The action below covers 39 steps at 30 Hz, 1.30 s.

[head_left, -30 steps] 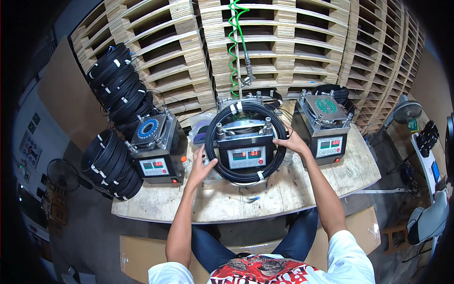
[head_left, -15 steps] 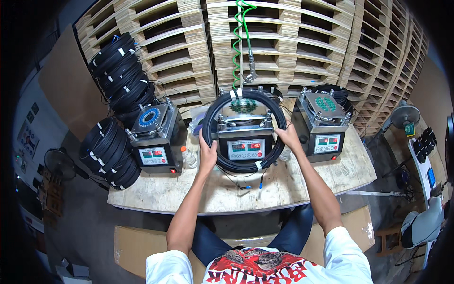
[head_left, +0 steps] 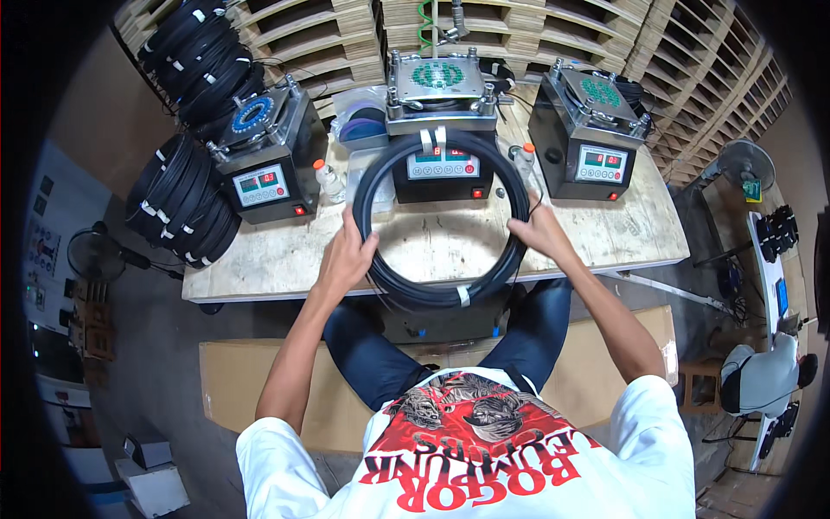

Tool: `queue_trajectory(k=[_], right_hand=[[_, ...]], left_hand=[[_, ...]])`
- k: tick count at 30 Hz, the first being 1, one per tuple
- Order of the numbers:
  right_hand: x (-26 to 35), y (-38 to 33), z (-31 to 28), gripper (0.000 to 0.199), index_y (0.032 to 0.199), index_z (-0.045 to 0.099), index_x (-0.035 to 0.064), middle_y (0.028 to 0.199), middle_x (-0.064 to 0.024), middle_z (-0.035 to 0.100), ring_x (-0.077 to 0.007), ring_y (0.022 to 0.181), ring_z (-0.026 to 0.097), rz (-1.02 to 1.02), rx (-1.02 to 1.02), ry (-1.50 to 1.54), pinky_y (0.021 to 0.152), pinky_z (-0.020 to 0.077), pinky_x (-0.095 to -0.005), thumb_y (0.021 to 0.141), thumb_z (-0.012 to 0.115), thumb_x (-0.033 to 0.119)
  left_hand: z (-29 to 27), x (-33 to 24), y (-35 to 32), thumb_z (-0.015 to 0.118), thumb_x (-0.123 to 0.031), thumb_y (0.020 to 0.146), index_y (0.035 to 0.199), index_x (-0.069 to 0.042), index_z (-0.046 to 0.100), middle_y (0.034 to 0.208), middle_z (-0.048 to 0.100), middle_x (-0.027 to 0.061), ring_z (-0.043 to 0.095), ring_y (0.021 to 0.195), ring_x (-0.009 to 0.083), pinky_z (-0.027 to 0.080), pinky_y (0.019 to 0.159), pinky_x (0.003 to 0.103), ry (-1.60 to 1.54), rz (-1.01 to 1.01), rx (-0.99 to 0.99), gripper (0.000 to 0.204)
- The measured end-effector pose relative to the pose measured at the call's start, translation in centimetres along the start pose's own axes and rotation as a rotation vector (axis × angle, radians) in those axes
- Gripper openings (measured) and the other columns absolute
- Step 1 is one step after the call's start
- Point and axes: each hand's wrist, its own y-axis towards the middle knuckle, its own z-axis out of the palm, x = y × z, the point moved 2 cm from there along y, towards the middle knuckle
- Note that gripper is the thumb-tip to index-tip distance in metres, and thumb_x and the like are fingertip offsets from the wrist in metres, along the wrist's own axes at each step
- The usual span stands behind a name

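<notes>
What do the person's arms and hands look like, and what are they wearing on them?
The left hand and right hand are ordinary human hands, bare and ungloved, each with a thumb and fingers. The forearms are bare too, with nothing visible around the wrists. Higher up are loose, short white sleeves, part of a white T-shirt with a red and black print.

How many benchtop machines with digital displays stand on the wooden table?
3: the left machine, the centre machine, partly covered by the black cable coil, and the right machine. No others appear hidden.
</notes>
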Motion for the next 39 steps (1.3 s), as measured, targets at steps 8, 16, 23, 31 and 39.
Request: queue_trajectory(k=[8,16,23,31,39], right_hand=[[-1.7,-4.7,3.3,0.064,0.141,0.040,0.0013,0.089,-0.0189,0.067,-0.0256,0.067,0.069,0.394,0.269,0.083,0.049,0.0562,-0.0360,0.083,0.065,0.010],[-3.8,-4.2,4.9,0.061,0.132,0.044,-0.0054,0.085,-0.0208,0.067,-0.0301,0.058,0.068,0.489,0.364,0.071,0.043,0.0585,-0.0370,0.078,0.068,0.013],[-7.2,-2.8,4.0,0.082,0.142,0.043,-0.0009,0.077,-0.0158,0.067,-0.0212,0.052,0.066,0.506,0.420,-0.146,0.046,0.0576,-0.0336,0.078,0.078,0.036],[-10.5,1.2,-3.6,0.099,0.148,0.040,0.0002,0.077,-0.0113,0.065,-0.0208,0.079,0.072,0.641,0.431,0.190,0.067,0.0564,-0.0325,0.079,0.075,0.061],[-4.1,14.6,-8.9,0.050,0.131,0.061,0.0022,0.084,-0.0058,0.067,-0.0106,0.062,0.062,0.288,0.359,0.332,0.053,0.0514,-0.0243,0.095,0.066,0.036]], left_hand=[[3.5,3.1,-3.2,0.060,-0.019,0.088,0.127,0.009,0.033,0.091,0.063,0.0391,0.061,0.092,0.0556,0.049,0.082,0.057,-0.015,-0.092,0.203,0.055],[6.4,6.4,-3.5,0.064,-0.019,0.083,0.113,0.011,0.043,0.088,0.063,0.0381,0.062,0.089,0.0541,0.051,0.081,0.055,-0.061,-0.092,0.248,0.048],[5.4,4.8,-2.7,0.074,-0.031,0.078,0.131,0.007,0.049,0.112,0.060,0.0353,0.062,0.100,0.0505,0.053,0.085,0.051,0.129,-0.126,0.142,0.069],[0.7,9.3,2.9,0.063,-0.068,0.084,0.129,0.001,0.061,0.104,0.069,0.0271,0.067,0.099,0.0420,0.051,0.091,0.046,0.193,-0.150,0.468,0.082],[-7.4,-0.3,17.4,0.063,-0.034,0.097,0.125,0.000,0.065,0.113,0.071,0.0209,0.070,0.097,0.0274,0.053,0.084,0.037,-0.167,0.220,0.153,0.044]])
